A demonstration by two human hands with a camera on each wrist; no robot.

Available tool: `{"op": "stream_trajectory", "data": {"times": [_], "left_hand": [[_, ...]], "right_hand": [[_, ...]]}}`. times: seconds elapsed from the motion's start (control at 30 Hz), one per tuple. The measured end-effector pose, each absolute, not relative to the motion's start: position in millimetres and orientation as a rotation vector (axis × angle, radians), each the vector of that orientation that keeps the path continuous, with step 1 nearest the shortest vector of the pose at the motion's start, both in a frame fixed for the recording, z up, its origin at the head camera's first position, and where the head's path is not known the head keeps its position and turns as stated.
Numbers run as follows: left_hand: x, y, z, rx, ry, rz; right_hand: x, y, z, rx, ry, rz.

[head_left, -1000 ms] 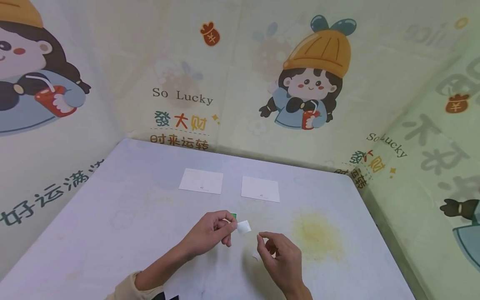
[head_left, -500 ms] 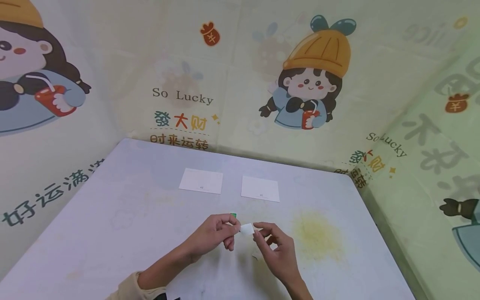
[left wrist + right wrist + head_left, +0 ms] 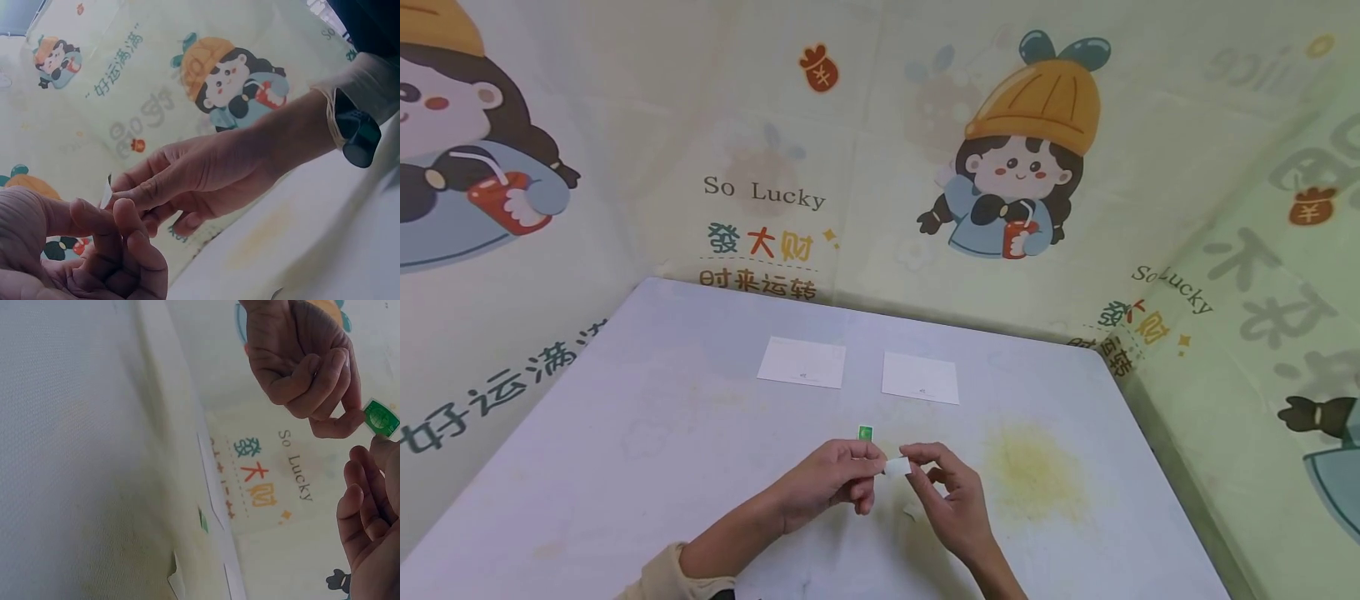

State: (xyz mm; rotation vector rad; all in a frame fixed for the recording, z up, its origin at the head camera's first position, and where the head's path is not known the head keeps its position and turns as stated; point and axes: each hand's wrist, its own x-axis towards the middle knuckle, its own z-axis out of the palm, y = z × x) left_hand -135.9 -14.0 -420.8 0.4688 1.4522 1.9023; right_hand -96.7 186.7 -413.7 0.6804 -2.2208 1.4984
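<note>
Between both hands is a small postage stamp (image 3: 897,467), its white back facing the head camera. Its green printed face with a white border shows in the right wrist view (image 3: 381,419). My left hand (image 3: 835,477) pinches one edge between thumb and index finger. At the opposite edge, the thumb and index finger of my right hand (image 3: 953,500) pinch the stamp. In the left wrist view the stamp appears nearly edge-on, partly hidden by fingers. Just beyond my left hand, a second green stamp (image 3: 866,432) lies on the table.
Two white cards (image 3: 802,362) with small printed marks lie side by side farther back on the white table (image 3: 625,467). A small curled white scrap (image 3: 910,511) lies below the hands. Cartoon-printed cloth (image 3: 880,167) encloses the table's back and sides.
My right hand has moved left and up to the stamp's free edge and now pinches it. My left hand has shifted slightly right and down, uncovering more of the green stamp on the table.
</note>
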Motion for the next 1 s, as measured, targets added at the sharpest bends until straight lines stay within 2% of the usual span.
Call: {"op": "stream_trajectory", "data": {"times": [0.73,1.0], "left_hand": [[-135,-9,-422,0.421,1.27,1.906],[-134,-6,-421,0.43,1.199,1.92]], "right_hand": [[-97,184,-415,0.673,-2.148,1.515],[-103,190,-431,0.665,-2.144,1.559]]}}
